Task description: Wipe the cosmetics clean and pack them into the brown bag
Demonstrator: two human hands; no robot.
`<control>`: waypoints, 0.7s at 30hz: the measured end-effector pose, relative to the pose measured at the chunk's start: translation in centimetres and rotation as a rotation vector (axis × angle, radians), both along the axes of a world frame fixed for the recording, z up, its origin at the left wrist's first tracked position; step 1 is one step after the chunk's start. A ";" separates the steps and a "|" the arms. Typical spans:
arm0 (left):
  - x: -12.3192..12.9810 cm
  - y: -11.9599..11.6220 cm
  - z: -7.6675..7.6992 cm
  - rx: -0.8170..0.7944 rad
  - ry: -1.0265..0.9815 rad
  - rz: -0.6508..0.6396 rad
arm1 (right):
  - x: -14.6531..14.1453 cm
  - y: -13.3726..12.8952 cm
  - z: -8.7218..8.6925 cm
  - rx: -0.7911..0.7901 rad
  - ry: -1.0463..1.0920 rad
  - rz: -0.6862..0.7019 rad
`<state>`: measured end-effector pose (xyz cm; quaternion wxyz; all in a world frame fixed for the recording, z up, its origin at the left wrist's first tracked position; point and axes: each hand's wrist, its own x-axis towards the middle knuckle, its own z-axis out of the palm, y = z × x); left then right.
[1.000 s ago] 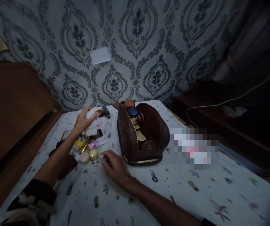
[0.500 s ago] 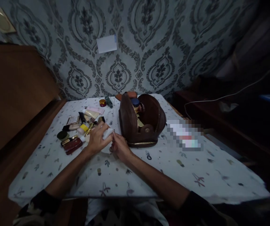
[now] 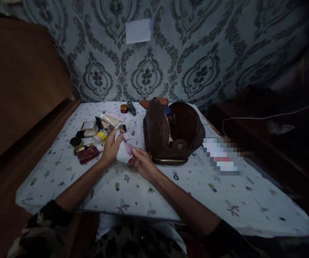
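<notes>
My left hand (image 3: 110, 149) is closed round a crumpled white cloth (image 3: 122, 154), which may be a tissue or wipe. A small, smooth pink item (image 3: 129, 148) shows against the cloth; its kind I cannot make out. The fingertips of my right hand (image 3: 145, 164) pinch the near edge of this pink item. To the right of my hands stands a brown handbag (image 3: 158, 132), unzipped, with a few things inside. Left of my hands lie several cosmetics, among them a dark red bottle (image 3: 88, 155), a yellow-banded jar (image 3: 99, 137) and a cream tube (image 3: 110, 120).
A white patterned cloth covers the table (image 3: 154, 200). A small red jar with a gold lid (image 3: 124, 108) and a dark green tube (image 3: 131, 108) stand near the wall. A blurred-out flat item (image 3: 221, 156) lies right of the bag. Wooden furniture (image 3: 22, 89) borders the left.
The pink item has come into sight between my hands, and my right hand has shifted slightly away from my left. The whole view has tilted down and turned a little left.
</notes>
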<state>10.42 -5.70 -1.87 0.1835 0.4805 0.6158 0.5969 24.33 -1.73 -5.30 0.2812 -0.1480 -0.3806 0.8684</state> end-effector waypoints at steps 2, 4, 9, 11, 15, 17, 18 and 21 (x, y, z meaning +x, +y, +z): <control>-0.3 0.0 -0.4 -0.005 -0.075 -0.007 | 0.0 0.1 0.0 0.006 -0.011 -0.002; -0.5 0.0 -0.7 -0.006 -0.106 -0.012 | 0.0 0.1 0.1 0.000 -0.017 -0.020; -0.1 0.0 -1.4 -0.004 -0.090 -0.029 | 0.1 0.3 0.5 -0.040 -0.015 -0.038; 0.2 -0.2 -1.4 0.009 -0.072 -0.027 | 0.2 0.3 0.6 -0.060 -0.007 -0.037; 0.7 -0.6 -1.3 0.013 -0.011 -0.027 | 0.4 0.1 0.9 -0.103 0.031 -0.050; 0.7 -0.8 -1.5 0.019 0.024 -0.073 | 0.6 0.1 1.0 -0.142 0.042 -0.064; 0.6 -0.8 -1.6 0.027 0.059 -0.112 | 0.7 0.2 1.0 -0.166 0.038 -0.064; 0.3 -0.9 -2.1 0.049 0.224 -0.205 | 0.9 0.4 0.8 -0.204 -0.003 -0.048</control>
